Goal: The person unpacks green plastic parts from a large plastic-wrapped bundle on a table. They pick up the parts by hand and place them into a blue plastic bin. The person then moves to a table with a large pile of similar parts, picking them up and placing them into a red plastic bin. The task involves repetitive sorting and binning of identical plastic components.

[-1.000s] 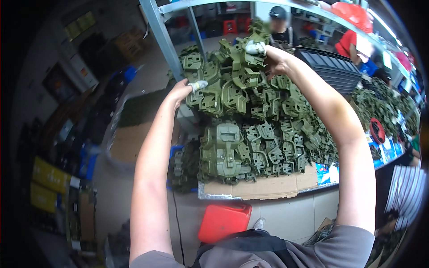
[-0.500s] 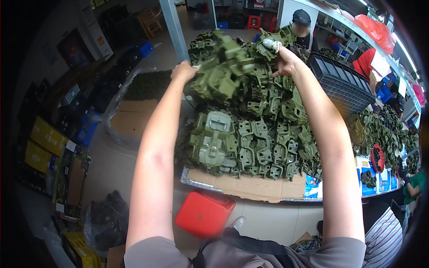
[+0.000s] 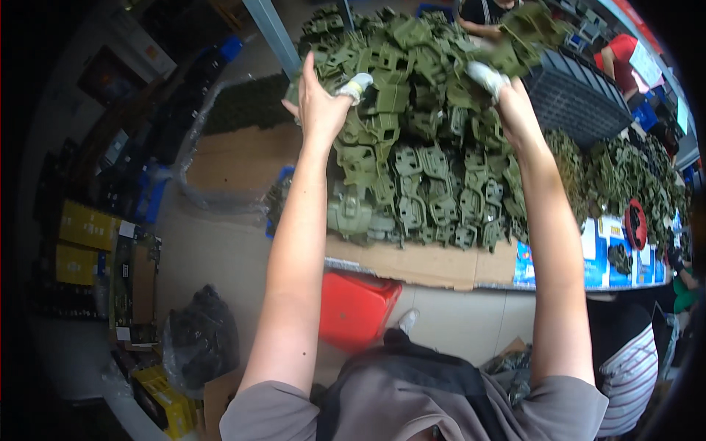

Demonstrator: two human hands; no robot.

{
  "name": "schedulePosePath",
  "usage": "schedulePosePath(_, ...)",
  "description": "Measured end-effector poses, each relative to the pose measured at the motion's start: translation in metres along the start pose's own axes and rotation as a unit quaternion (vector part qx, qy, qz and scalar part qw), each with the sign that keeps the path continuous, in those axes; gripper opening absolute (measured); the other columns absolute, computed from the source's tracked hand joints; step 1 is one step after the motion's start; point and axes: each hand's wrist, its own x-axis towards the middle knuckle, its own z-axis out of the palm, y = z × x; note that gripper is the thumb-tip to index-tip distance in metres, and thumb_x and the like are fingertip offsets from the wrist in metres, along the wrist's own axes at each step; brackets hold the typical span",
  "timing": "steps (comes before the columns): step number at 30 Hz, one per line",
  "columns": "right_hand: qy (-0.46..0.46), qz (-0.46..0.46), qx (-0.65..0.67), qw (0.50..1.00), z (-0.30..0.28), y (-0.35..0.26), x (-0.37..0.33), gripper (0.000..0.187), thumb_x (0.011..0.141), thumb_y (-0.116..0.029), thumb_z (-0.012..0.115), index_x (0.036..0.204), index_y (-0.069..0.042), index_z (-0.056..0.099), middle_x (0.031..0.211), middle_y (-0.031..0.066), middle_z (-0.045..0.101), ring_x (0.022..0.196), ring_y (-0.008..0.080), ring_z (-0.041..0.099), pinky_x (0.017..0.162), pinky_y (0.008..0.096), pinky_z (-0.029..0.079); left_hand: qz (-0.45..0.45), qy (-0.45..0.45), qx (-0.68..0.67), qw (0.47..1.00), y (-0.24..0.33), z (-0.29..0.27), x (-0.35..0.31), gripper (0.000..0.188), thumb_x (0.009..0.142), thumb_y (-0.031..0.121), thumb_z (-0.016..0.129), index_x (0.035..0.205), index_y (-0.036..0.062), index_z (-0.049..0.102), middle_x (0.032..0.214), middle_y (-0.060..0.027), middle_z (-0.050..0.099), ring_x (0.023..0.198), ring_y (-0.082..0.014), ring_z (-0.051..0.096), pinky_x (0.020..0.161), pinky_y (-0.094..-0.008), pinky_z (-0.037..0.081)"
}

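Note:
Moulded green plastic parts (image 3: 441,169) are heaped and stacked in rows on the table. At the heap's left side is my left hand (image 3: 323,106), its fingers spread and a white wrap on its thumb. The thumb lies close beside a green part (image 3: 386,95); whether it touches is unclear. My right hand (image 3: 515,103) reaches over the far right of the heap, a white-wrapped digit stretched leftward against the parts. Its other fingers are hidden. Just beyond it, a blurred green part (image 3: 533,33) sticks up; I cannot tell if the hand grips it.
A dark grey crate (image 3: 581,92) stands right of the heap, with more green parts (image 3: 632,176) beyond. A metal post (image 3: 273,33) rises at the far left corner. Below the cardboard-covered edge (image 3: 434,266) is a red stool (image 3: 357,309). Another person (image 3: 482,15) is across the table.
A blurred bunch of green parts beside my left hand has settled onto the heap, and that hand's fingers are now spread. My right hand has moved rightward. The view has shifted.

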Motion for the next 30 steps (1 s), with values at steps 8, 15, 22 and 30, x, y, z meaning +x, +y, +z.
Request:
schedulePosePath(8, -0.038, 0.239, -0.031, 0.970, -0.046, 0.077, -0.155, 0.043, 0.074, -0.022, 0.061, 0.110, -0.007, 0.046, 0.079, 0.0040, 0.058, 0.062, 0.0111, 0.055, 0.046, 0.0241, 0.043, 0.106, -0.027, -0.170, 0.979, 0.003, 0.008, -0.010, 0.071, 0.066, 0.008, 0.071, 0.125, 0.0096, 0.031, 0.117, -0.0097, 0.049, 0.108, -0.0194, 0.045, 0.090, -0.0306, 0.037)
schedulePosePath(15, 0.040, 0.260, -0.072, 0.962, -0.066, 0.116, -0.209, 0.048, 0.075, -0.020, 0.057, 0.117, -0.008, 0.039, 0.091, 0.0070, 0.057, 0.066, 0.0131, 0.056, 0.041, 0.0232, 0.042, 0.111, -0.095, -0.355, 0.923, -0.011, -0.009, -0.009, 0.070, 0.070, 0.005, 0.067, 0.127, 0.0088, 0.028, 0.120, -0.0118, 0.046, 0.103, -0.0200, 0.048, 0.085, -0.0290, 0.041)
schedulePosePath(22, 0.228, 0.372, 0.180, 0.882, -0.066, 0.199, -0.276, 0.032, 0.082, -0.016, 0.052, 0.112, -0.008, 0.042, 0.104, 0.0065, 0.051, 0.080, 0.0219, 0.056, 0.064, 0.0392, 0.053, 0.093, -0.126, -0.333, 0.930, -0.021, -0.018, -0.010, 0.062, 0.074, -0.010, 0.051, 0.127, 0.0070, 0.023, 0.122, -0.0122, 0.042, 0.096, -0.0162, 0.052, 0.078, -0.0251, 0.047)
schedulePosePath(30, 0.267, 0.427, 0.137, 0.853, -0.068, 0.287, -0.266, 0.052, 0.078, -0.041, 0.053, 0.116, -0.009, 0.039, 0.107, 0.0129, 0.046, 0.085, 0.0259, 0.051, 0.068, 0.0425, 0.050, 0.140, -0.092, -0.343, 0.924, -0.023, -0.010, -0.015, 0.062, 0.076, -0.002, 0.058, 0.127, 0.0084, 0.024, 0.119, -0.0109, 0.047, 0.093, -0.0150, 0.054, 0.070, -0.0219, 0.048)
